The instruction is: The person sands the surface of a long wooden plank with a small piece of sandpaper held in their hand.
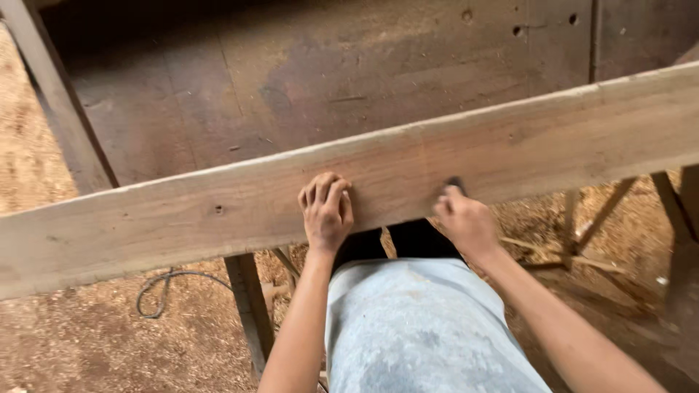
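A long pale wooden plank (510, 145) lies slantwise across a dark workbench (306, 80). My left hand (326, 211) presses on the plank's near half, fingers curled against the wood. My right hand (466, 222) is at the plank's near edge, closed on a small dark object (456, 183) whose tip touches the plank face. What the object is cannot be told. The hands are about a hand's width apart.
Sawdust covers the floor (87, 342) under and left of the bench. A coiled grey cable (164, 287) lies on the floor at lower left. Wooden bench legs (251, 313) and braces (604, 211) stand below the plank. A slanted wooden beam (54, 94) runs along the bench's left side.
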